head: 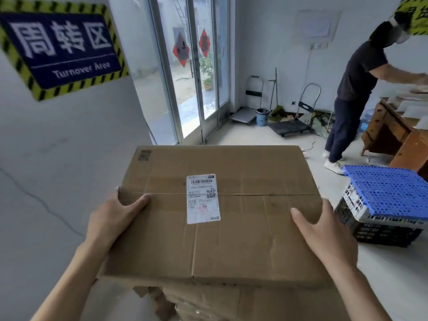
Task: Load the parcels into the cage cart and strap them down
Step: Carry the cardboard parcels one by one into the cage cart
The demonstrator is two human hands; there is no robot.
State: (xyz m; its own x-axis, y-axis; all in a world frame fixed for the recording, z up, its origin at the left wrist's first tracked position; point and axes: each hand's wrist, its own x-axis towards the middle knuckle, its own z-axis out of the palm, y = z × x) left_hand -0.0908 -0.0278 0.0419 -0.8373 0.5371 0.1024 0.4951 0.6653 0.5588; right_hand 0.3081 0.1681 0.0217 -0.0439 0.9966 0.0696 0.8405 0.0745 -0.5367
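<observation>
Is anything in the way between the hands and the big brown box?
No, nothing is in between. The left hand and the right hand are already pressed on the two sides of the cardboard box, thumbs lying on its top. The cage cart is not in view, so that path cannot be judged.

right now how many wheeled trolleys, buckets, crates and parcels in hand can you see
trolleys: 2 (silver, black)
bucket: 1
crates: 2 (black, blue-topped on it)
box: 1, held by left hand and right hand
total: 6
</observation>
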